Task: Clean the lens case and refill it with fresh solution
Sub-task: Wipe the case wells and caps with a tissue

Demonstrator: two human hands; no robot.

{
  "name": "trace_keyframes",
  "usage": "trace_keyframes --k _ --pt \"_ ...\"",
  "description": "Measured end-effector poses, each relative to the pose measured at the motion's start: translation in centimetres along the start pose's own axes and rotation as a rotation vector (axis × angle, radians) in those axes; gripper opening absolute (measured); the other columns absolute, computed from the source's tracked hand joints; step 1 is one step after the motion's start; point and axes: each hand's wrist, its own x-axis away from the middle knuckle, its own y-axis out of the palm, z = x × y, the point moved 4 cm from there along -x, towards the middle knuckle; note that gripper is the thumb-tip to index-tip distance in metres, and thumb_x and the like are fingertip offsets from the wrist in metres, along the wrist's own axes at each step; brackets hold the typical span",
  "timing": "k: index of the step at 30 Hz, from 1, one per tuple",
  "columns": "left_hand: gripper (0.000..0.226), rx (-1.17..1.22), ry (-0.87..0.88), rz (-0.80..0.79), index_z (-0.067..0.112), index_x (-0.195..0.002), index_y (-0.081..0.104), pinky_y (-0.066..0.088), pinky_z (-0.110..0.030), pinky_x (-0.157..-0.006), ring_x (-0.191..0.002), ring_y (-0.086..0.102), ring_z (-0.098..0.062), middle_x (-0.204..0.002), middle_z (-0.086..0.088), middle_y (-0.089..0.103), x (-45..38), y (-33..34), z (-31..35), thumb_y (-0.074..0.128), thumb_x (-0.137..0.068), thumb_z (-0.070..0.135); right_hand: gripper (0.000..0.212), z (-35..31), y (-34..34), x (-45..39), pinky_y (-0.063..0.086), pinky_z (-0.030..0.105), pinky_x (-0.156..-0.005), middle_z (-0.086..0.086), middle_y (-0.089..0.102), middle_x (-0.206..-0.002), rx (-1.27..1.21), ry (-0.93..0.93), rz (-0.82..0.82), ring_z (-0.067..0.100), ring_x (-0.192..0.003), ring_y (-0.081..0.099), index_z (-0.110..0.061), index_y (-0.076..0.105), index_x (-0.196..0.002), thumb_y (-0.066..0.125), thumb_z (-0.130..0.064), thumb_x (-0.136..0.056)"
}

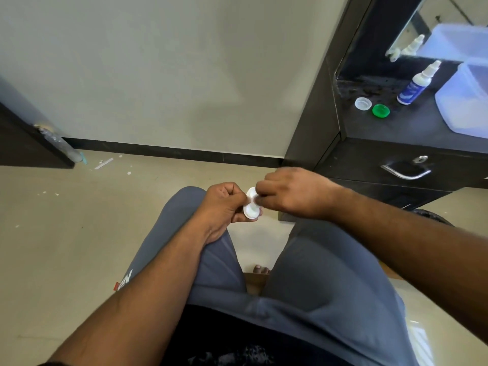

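A white two-cup lens case (250, 207) is held between my knees, above the floor. My left hand (223, 207) grips it from the left with curled fingers. My right hand (290, 192) has its fingertips on the upper cup of the case. On the dark dresser top to the right lie a white cap (363, 103) and a green cap (380, 110). A solution bottle (417, 84) with a blue label and white nozzle stands behind the caps.
A translucent plastic box (464, 101) sits on the dresser top (412, 128) at far right, below a mirror. The dresser's drawer has a metal handle (405, 173). A dark door (29, 143) stands at the left. My legs in grey trousers fill the lower view.
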Motion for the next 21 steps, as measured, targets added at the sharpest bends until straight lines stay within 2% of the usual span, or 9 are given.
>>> trace_keyframes --k 4,6,9,11,14,17,21 --pt "0.016 -0.028 -0.035 -0.048 0.003 -0.077 0.052 0.060 -0.033 -0.058 -0.080 0.073 -0.035 -0.089 -0.025 0.069 0.1 -0.2 -0.3 0.057 -0.090 -0.004 0.013 0.6 -1.1 0.4 0.045 0.035 -0.057 0.010 0.062 -0.083 0.033 -0.063 0.100 0.024 -0.066 0.054 -0.005 0.068 -0.096 0.067 -0.002 -0.083" --pt "0.018 -0.028 -0.044 -0.038 0.004 -0.074 0.051 0.061 -0.036 -0.061 -0.080 0.073 -0.036 -0.085 -0.022 0.069 0.0 -0.4 -0.5 0.058 -0.089 -0.003 0.014 0.1 -0.9 0.2 0.044 0.035 -0.059 0.009 0.062 -0.083 0.035 -0.098 0.108 0.023 -0.067 0.054 -0.005 0.068 -0.095 0.069 -0.001 -0.082" --pt "0.021 -0.047 -0.034 -0.032 0.004 -0.070 0.052 0.061 -0.036 -0.061 -0.061 0.070 -0.022 -0.065 -0.009 0.063 -0.2 -0.5 -0.4 0.060 -0.088 -0.002 0.014 -0.9 0.0 -0.1 0.043 0.034 -0.058 0.008 0.061 -0.082 0.054 -0.172 0.088 0.022 -0.067 0.053 -0.006 0.068 -0.092 0.069 -0.002 -0.080" --pt "0.029 -0.064 -0.023 -0.048 0.005 -0.063 0.049 0.059 -0.033 -0.055 -0.046 0.059 -0.010 -0.054 -0.002 0.054 -0.2 -0.3 -0.5 0.058 -0.088 -0.005 0.014 -1.6 0.8 -0.2 0.045 0.033 -0.059 0.006 0.062 -0.084 0.082 -0.239 0.032 0.020 -0.068 0.054 -0.008 0.069 -0.091 0.070 -0.003 -0.078" --pt "0.030 -0.098 -0.030 -0.054 0.007 -0.061 0.049 0.059 -0.033 -0.055 -0.047 0.057 -0.012 -0.055 -0.004 0.050 -0.3 0.0 -0.9 0.063 -0.086 -0.003 0.015 -1.8 1.5 -0.4 0.048 0.033 -0.060 0.005 0.061 -0.085 0.131 -0.278 -0.022 0.019 -0.068 0.055 -0.010 0.070 -0.089 0.072 -0.005 -0.075" --pt "0.029 -0.117 -0.044 -0.057 0.006 -0.062 0.048 0.059 -0.033 -0.055 -0.051 0.059 -0.018 -0.059 -0.008 0.049 -0.5 -0.2 -1.1 0.066 -0.085 -0.002 0.013 -2.0 2.2 -0.4 0.044 0.034 -0.058 0.004 0.059 -0.084 0.168 -0.222 -0.037 0.019 -0.066 0.052 -0.012 0.069 -0.088 0.072 -0.009 -0.075" --pt "0.025 -0.139 0.002 0.007 0.003 -0.063 0.051 0.058 -0.031 -0.055 -0.053 0.061 -0.020 -0.060 -0.011 0.051 -0.7 -0.6 -1.1 0.062 -0.082 -0.009 0.024 -3.0 3.4 0.6 0.044 0.034 -0.059 0.006 0.060 -0.081 0.144 0.021 -0.093 0.020 -0.066 0.054 -0.011 0.068 -0.097 0.075 -0.015 -0.075"
